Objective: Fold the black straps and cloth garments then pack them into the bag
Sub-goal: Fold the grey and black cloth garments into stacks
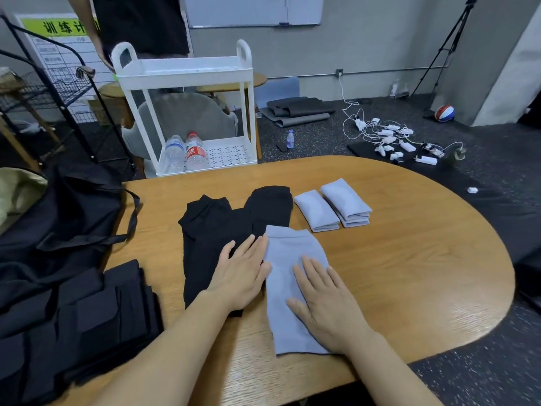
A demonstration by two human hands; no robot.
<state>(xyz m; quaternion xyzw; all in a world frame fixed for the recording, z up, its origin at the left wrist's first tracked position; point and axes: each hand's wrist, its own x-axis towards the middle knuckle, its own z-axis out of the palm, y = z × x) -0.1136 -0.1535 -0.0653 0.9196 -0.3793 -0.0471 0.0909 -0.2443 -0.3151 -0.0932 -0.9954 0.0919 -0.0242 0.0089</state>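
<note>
A light blue cloth garment (288, 256) lies flat on the wooden table (409, 259) in front of me. My right hand (325, 303) presses on it with straight fingers. My left hand (243, 273) rests flat on a black cloth garment (216, 230) just left of the blue one, its fingertips at the blue cloth's edge. Two folded light blue garments (316, 210) (347, 202) sit side by side farther back. A pile of folded black straps (111, 312) lies at the table's left edge. The black bag (67, 218) slumps open at the far left.
A white utility cart (187, 74) holding two water bottles (196, 152) stands behind the table. A person stands behind it. A black wire rack (58, 89) is at the left. Chargers and cables (392, 136) litter the floor to the right, near a tripod (445, 51).
</note>
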